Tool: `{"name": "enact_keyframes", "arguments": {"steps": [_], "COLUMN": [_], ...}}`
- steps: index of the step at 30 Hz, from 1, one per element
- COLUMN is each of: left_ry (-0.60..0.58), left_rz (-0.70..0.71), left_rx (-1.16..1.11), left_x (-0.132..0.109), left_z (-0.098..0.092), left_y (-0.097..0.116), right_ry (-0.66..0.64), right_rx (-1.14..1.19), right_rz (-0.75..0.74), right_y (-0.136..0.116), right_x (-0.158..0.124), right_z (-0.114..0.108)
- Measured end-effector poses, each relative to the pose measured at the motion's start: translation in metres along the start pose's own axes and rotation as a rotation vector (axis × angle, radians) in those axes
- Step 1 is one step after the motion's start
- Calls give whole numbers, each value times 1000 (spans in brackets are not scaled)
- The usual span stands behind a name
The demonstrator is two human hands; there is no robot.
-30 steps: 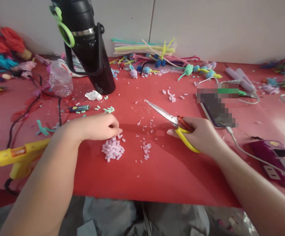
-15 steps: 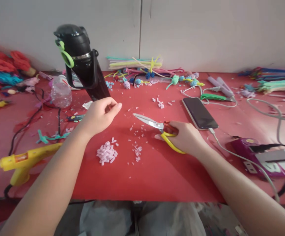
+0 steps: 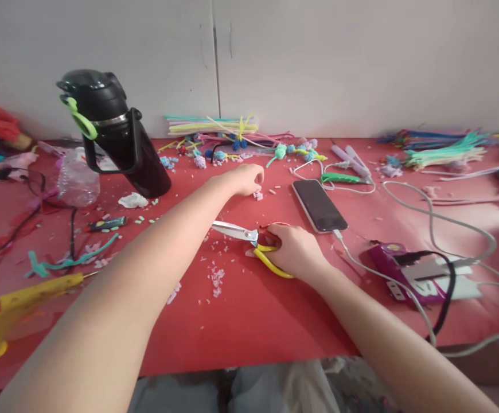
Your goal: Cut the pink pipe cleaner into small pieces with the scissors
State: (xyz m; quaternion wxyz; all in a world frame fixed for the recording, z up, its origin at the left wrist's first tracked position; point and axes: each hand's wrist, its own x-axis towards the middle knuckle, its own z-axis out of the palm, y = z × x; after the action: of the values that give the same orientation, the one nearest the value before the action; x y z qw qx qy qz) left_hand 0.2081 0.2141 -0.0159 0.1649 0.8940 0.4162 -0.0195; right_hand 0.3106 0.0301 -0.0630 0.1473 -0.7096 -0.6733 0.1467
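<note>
My left hand [image 3: 247,179] reaches out over the red table, its fingers curled down and pinched on small cut pink pipe cleaner pieces [image 3: 258,195]. More such bits lie just right of the fingertips. In my right hand [image 3: 295,249] is a pair of scissors [image 3: 271,261] with yellow and orange handles, the blades pointing left and their tips hidden behind my left forearm. Pink fluff scraps [image 3: 217,281] lie on the table below the blades. Of a pile of pink pieces [image 3: 174,292], only an edge shows beside my left forearm.
A black bottle [image 3: 133,155] stands at left, near a clear plastic bottle [image 3: 78,178]. The yellow glue gun [image 3: 26,298] lies at front left. Right are a phone [image 3: 320,205] on a cable and a purple power strip [image 3: 404,275]. Pipe cleaner bundles [image 3: 210,125] lie along the wall.
My left hand has moved forward and right, from empty space above the table down to the pink pieces. The view has turned right; the scissors stay in my right hand.
</note>
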Motion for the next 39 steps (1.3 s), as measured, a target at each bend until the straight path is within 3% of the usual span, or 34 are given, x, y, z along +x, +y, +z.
{"name": "enact_keyframes", "arguments": {"steps": [5, 11, 21, 24, 27, 32, 36, 39], "left_ry": [-25, 50, -22, 12, 119, 379, 482, 496], "left_rz": [19, 18, 13, 1, 7, 87, 135, 120], "left_rx": [-1, -26, -44, -31, -44, -222, -366, -395], "left_x": [11, 13, 15, 19, 16, -16, -65, -110], "left_z": [5, 9, 5, 2, -4, -16, -19, -16], "left_y": [-6, -11, 7, 11, 10, -3, -19, -32], "right_ry": [-3, -4, -20, -18, -2, 6, 28, 41], "right_rx": [12, 1, 4, -10, -22, -50, -53, -41], "right_rz": [7, -10, 3, 3, 1, 14, 34, 37], "right_y": [1, 3, 0, 1, 2, 1, 1, 2], "right_x": [2, 2, 1, 1, 2, 0, -2, -3], "right_z": [1, 2, -1, 0, 1, 1, 2, 3]}}
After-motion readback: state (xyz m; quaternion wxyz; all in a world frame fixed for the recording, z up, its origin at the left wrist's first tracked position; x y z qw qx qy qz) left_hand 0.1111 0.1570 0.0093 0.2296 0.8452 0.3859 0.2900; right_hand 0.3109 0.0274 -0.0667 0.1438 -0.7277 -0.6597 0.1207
